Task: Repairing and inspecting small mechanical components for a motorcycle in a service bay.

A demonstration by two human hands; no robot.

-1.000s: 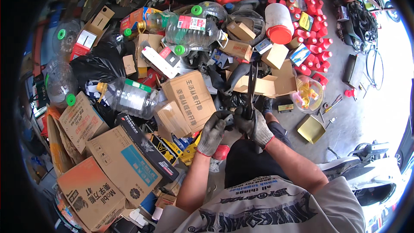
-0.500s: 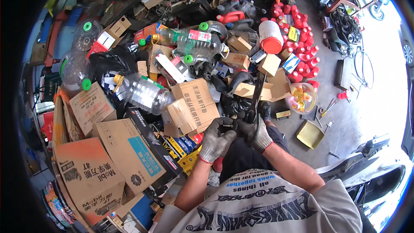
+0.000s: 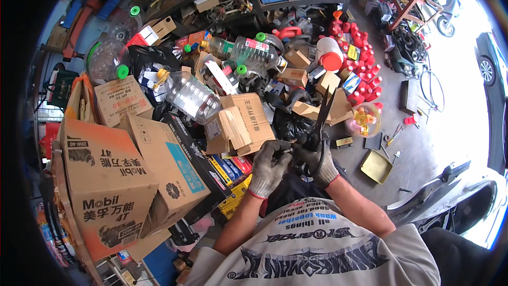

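Observation:
My right hand (image 3: pixel 324 170), in a grey work glove, grips what looks like a large pair of dark scissors (image 3: pixel 320 119). Their long blades point up and away from me, slightly apart at the tips. Close beside it, my gloved left hand (image 3: pixel 264 170) is closed in a pinch, with thumb and fingers together. Whatever lies between those fingertips is too small and dark to name. Both hands are held in front of my body, nearly touching. A black plastic bag (image 3: pixel 292 125) lies just beyond them, and an opened cardboard box (image 3: pixel 255 122) is beyond my left hand.
Large clear plastic bottles (image 3: pixel 193 98) and small boxes are heaped ahead. Big cartons (image 3: pixel 108 180) stand at my left. Several red bottles (image 3: pixel 365 53) crowd the far right, near a clear tub (image 3: pixel 365 120). A yellowish tray (image 3: pixel 376 166) rests on the floor at right.
The view has shifted, so the cartons at left look larger. The scissors' blades show more plainly parted. Both hands stay close together in much the same grip.

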